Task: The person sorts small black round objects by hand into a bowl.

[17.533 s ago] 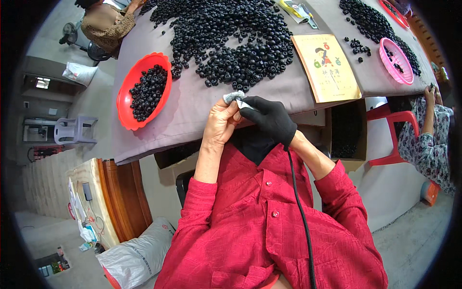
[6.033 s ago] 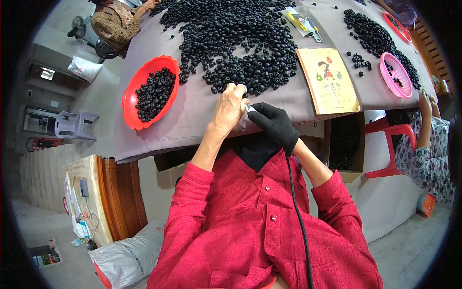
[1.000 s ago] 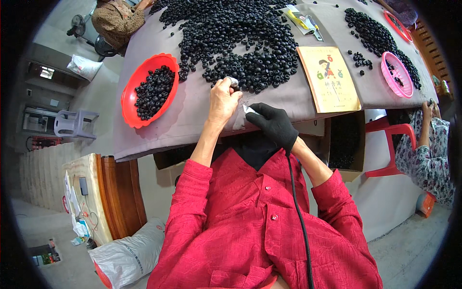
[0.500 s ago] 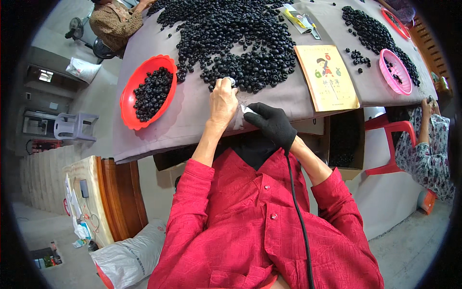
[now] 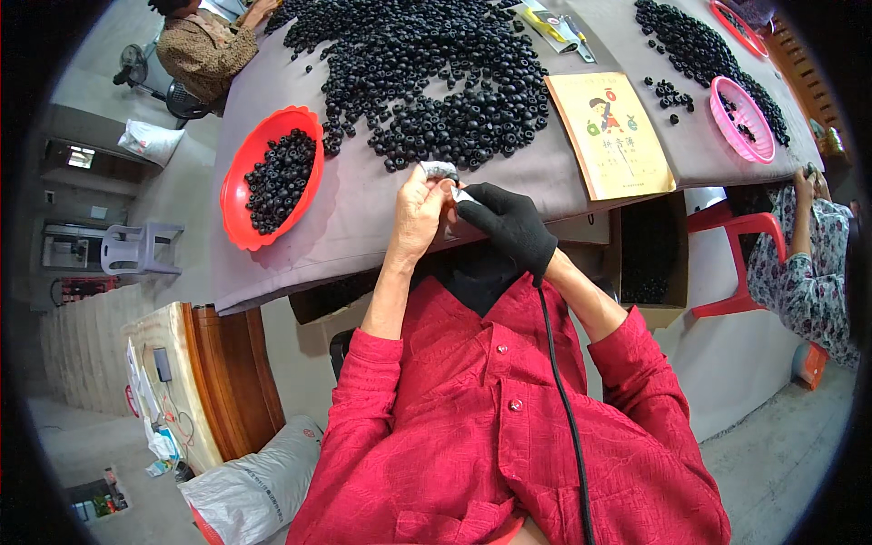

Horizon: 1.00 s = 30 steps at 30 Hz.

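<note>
My bare left hand [image 5: 416, 218] is at the table's front edge, its fingers bent and pinched, with a whitish wrap [image 5: 439, 170] around a fingertip. Against it is my right hand [image 5: 506, 227] in a black glove, closed, a pale pointed piece [image 5: 463, 197] showing at its fingertips. The fingertips of both hands meet; whatever lies between them is too small or hidden to make out. Just beyond my hands spreads a heap of small round black pieces [image 5: 454, 123], several with a hole. To the left, a red scalloped basin [image 5: 238, 213] holds more black pieces [image 5: 281, 182].
A yellow booklet [image 5: 627, 173] lies to the right, a packaged yellow-handled tool [image 5: 559, 32] beyond it. Farther right are a pink basket [image 5: 761, 150] and another black heap [image 5: 690, 54]. Other people sit at far left [image 5: 204, 54] and right [image 5: 795, 263]. A black cord [image 5: 565, 391] hangs from my right wrist.
My left hand has drawn back from the heap's near edge, and its fingertips now meet my right hand's. The view has shifted slightly.
</note>
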Available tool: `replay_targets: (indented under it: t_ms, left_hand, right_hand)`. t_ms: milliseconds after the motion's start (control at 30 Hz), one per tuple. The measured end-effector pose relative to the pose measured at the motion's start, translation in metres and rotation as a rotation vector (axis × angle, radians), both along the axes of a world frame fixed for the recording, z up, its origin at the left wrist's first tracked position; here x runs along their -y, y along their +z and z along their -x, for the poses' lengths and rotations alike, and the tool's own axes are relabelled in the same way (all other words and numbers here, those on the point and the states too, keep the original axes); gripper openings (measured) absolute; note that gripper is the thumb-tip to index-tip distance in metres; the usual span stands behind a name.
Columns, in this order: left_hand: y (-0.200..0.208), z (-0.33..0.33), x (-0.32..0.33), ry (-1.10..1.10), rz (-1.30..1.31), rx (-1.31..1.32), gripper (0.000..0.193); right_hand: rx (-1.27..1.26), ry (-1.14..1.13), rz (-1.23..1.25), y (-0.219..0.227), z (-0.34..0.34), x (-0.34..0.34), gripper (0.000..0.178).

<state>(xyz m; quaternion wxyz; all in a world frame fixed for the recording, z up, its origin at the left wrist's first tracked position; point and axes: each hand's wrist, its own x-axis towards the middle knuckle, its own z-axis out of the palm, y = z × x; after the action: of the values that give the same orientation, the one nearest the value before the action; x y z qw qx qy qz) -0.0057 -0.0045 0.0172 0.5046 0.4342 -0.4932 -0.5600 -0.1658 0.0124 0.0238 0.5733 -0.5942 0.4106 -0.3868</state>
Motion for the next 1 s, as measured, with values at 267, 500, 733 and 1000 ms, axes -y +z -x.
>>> replay_targets:
  t_ms: [267, 500, 733, 1000]
  left_hand:
    - [-0.013, -0.002, -0.002, 0.001, -0.046, -0.036, 0.012]
    - [-0.016, -0.008, 0.001, -0.058, -0.096, -0.114, 0.012]
    - [-0.011, -0.006, -0.002, -0.071, -0.133, -0.301, 0.013]
    - [-0.016, -0.009, -0.005, -0.103, -0.082, -0.197, 0.010]
  right_hand:
    - [-0.016, -0.005, 0.064, -0.011, -0.002, 0.002, 0.031]
    - [0.029, 0.027, 0.015, -0.002, -0.001, 0.000, 0.030]
    - [0.116, -0.071, 0.087, -0.011, 0.002, 0.007, 0.028]
    - [0.119, -0.038, -0.015, -0.001, 0.004, 0.004, 0.028]
